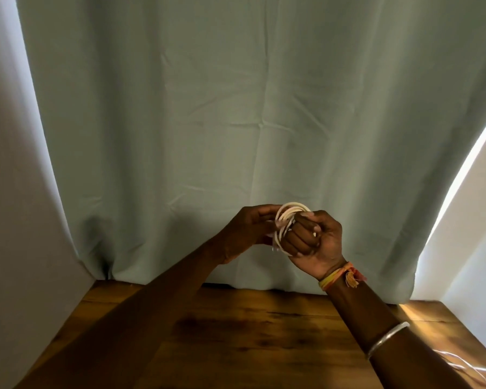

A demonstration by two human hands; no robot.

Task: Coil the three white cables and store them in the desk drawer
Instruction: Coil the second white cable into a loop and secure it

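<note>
While right hand (312, 238) grips white cable coil (285, 219) above table (236, 332), left hand (250, 231) pinches its loops: coiling step, seemingly near end. Next: secure tail, lower toward drawer, unseen here.

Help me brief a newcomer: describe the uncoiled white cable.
Find the wooden desk before the green curtain. At its near right edge, beside the right forearm, lies a white cable. It sprawls loose, unlike the coil gripped by left hand and right hand.
</note>
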